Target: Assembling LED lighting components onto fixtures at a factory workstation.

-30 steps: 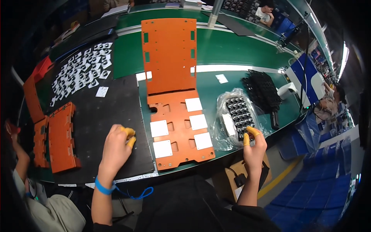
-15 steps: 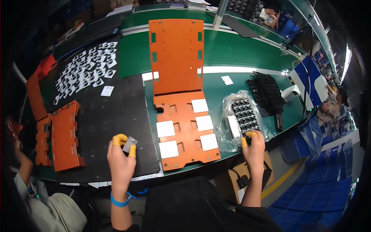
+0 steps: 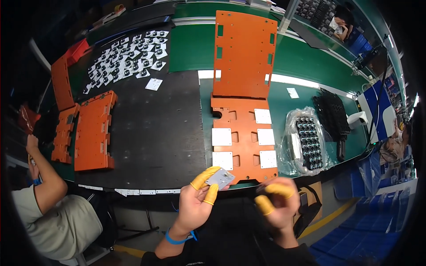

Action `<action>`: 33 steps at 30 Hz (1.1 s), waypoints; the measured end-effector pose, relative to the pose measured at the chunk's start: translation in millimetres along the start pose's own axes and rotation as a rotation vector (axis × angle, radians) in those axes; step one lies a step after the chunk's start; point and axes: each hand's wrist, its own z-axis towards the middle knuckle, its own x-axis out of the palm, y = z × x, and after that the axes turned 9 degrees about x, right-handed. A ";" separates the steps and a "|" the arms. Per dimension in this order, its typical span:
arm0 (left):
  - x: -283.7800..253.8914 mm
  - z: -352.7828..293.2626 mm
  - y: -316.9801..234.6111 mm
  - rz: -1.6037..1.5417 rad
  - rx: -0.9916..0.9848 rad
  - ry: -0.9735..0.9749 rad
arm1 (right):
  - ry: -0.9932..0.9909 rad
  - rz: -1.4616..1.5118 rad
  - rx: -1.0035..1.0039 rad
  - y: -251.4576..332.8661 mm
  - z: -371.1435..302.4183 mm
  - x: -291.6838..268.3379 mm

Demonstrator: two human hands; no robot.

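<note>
My left hand (image 3: 194, 210), with yellow finger covers on its fingertips, pinches a small grey-white square board (image 3: 220, 178) near the front edge of an orange hinged fixture (image 3: 245, 153). Close by on the right, my right hand (image 3: 284, 208), also in yellow finger covers, is bent round a small dark part (image 3: 261, 189); motion blurs it, so its kind is unclear. Several white square plates, such as one at the left (image 3: 222, 137), sit in the fixture's base. Its orange lid (image 3: 245, 55) stands raised behind. To the right, a tray of black round parts (image 3: 310, 144) lies in clear plastic.
Many white boards with black round parts (image 3: 128, 57) cover the back of a black mat (image 3: 155, 133). More orange fixtures (image 3: 94, 133) stand left, beside a co-worker's arm (image 3: 46, 170). Black trays (image 3: 332, 111) and a white handheld device (image 3: 356, 119) are at the right.
My right hand has left the tray and come inward with a small dark part. My left hand has carried the board rightward, so both hands are now close together. The view has shifted left.
</note>
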 end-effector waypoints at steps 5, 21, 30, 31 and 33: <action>4.7 -11.8 -4.0 0.113 0.050 0.045 | 0.049 0.081 -0.020 2.0 -6.6 40.3; 16.6 -18.0 -19.1 0.448 0.270 0.058 | -0.110 -0.100 -0.288 2.6 -3.7 57.0; 13.3 -15.1 -19.1 0.441 0.282 0.105 | -0.048 -0.163 -0.378 4.0 0.3 50.0; 13.0 -14.7 -19.9 0.455 0.288 0.117 | -0.062 -0.170 -0.368 4.6 0.2 51.0; 13.2 -12.8 -21.0 0.483 0.309 0.134 | -0.075 -0.178 -0.357 4.8 -0.1 51.1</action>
